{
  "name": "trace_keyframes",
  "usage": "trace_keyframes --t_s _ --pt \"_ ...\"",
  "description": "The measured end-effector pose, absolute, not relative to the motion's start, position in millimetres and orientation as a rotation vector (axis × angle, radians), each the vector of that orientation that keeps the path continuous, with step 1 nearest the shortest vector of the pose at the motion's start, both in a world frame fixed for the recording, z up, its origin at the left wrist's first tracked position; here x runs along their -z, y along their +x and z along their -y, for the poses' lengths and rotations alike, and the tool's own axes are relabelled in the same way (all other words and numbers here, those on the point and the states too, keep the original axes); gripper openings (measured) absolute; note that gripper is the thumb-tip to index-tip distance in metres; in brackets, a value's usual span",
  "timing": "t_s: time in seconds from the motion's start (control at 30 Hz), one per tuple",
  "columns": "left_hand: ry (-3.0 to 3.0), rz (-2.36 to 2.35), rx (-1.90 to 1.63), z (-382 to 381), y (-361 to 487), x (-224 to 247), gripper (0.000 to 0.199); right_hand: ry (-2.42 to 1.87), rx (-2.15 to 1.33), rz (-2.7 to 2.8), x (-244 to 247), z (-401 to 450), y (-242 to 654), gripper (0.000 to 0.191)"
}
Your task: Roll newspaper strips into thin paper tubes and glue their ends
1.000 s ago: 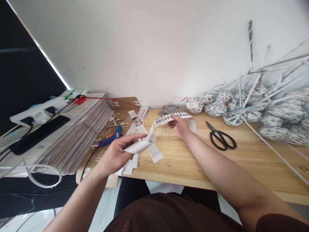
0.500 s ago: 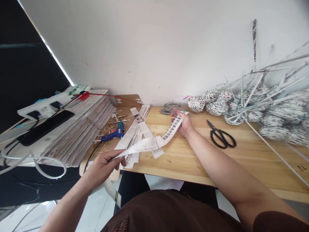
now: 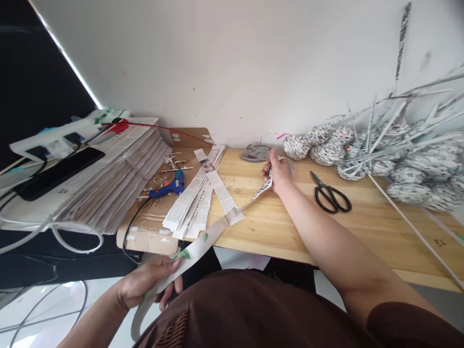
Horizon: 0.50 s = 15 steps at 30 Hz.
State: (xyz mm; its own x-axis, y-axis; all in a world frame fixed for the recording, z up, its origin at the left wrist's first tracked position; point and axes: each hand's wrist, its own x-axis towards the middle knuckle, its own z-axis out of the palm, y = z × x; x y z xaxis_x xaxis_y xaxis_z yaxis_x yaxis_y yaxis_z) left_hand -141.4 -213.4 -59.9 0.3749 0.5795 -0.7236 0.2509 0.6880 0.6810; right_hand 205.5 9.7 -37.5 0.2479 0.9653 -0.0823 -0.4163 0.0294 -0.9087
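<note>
A long printed paper strip [image 3: 203,244] stretches between my two hands, low at the left and higher at the right. My left hand [image 3: 154,282], below the table's front edge, holds it between thumb and fingers, near green leaf prints; its loose end curls down beneath. My right hand [image 3: 276,172] is closed on the other part of the strip above the wooden table [image 3: 261,227], thumb up. Several cut newspaper strips [image 3: 192,203] lie fanned and crossed under and behind the held strip. A grey cloth-like bundle [image 3: 255,152] rests just behind my right hand.
Black-handled scissors [image 3: 331,193] lie right of my right hand. A blue glue gun [image 3: 168,186] sits on cardboard [image 3: 147,237] at the left, beside a newspaper stack [image 3: 126,179] bearing a black phone [image 3: 61,174] and a power strip [image 3: 58,140]. Woven paper pieces [image 3: 328,147] fill the right.
My left hand has moved down and left along the strip, so a leaf-printed part now shows. My right hand has turned, thumb up, still holding the strip. The view has shifted slightly.
</note>
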Motion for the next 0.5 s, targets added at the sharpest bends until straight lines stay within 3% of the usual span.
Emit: trace_keyframes --t_s 0.5 --pt "0.779 -1.217 -0.152 225 -158 81 0.069 -1.176 -1.046 0.729 44 -14 202 0.052"
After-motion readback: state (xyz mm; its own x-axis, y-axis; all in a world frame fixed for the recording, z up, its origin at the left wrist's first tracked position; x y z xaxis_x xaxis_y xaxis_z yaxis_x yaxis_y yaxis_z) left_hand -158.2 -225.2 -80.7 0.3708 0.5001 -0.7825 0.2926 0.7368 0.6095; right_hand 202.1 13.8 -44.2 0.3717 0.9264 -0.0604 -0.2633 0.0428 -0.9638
